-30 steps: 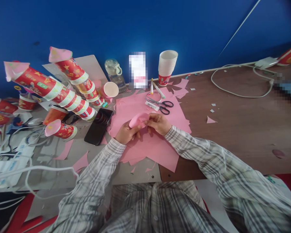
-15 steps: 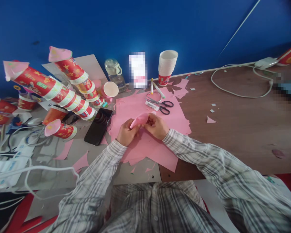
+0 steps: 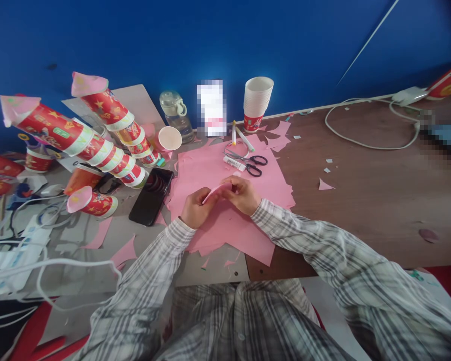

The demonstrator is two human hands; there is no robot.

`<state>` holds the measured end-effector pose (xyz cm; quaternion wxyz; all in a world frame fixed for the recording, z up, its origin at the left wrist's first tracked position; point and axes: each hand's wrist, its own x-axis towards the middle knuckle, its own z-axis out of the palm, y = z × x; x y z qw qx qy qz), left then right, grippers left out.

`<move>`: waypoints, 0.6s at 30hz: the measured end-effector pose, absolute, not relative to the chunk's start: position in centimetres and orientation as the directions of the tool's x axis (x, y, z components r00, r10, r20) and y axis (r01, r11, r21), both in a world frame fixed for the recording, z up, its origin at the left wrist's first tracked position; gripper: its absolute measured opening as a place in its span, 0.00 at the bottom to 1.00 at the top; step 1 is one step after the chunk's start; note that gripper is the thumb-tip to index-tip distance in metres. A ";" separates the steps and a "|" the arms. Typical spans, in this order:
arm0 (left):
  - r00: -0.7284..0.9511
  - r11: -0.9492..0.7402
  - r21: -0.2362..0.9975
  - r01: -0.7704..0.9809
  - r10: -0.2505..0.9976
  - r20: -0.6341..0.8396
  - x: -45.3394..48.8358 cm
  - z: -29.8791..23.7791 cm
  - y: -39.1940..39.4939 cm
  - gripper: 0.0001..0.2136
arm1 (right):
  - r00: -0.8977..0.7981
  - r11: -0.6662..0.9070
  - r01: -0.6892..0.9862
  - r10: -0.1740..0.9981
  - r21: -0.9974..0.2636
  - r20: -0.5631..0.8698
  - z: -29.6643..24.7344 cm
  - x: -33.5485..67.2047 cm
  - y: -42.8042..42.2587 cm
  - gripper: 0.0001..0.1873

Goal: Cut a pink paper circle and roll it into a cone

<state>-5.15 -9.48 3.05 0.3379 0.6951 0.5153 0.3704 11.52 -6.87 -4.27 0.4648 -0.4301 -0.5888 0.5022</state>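
Observation:
Both hands hold one small piece of pink paper (image 3: 217,189) over a pile of pink paper sheets (image 3: 210,165). My left hand (image 3: 194,207) pinches its lower left end with closed fingers. My right hand (image 3: 242,193) pinches its upper right end. The piece now looks narrow and flattened, seen almost edge-on. Black-handled scissors (image 3: 252,165) and a small glue tube (image 3: 233,163) lie on the sheets just beyond my hands.
A black phone (image 3: 151,195) lies left of the sheets. Chains of red paper cups with pink cones (image 3: 97,145) fill the left side. A stack of white cups (image 3: 257,103), a water bottle (image 3: 175,114) and white cables (image 3: 364,125) stand further back on the table.
The pink piece went from a rounded, open curl to a narrow flattened shape. Both hands shifted slightly closer together and lower.

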 end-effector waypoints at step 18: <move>0.125 -0.220 0.906 0.361 0.974 0.187 -5.6 2.8 -9.1 0.12 | -0.270 0.161 0.066 0.953 -0.985 0.137 -5.2 11.4 -6.9 0.37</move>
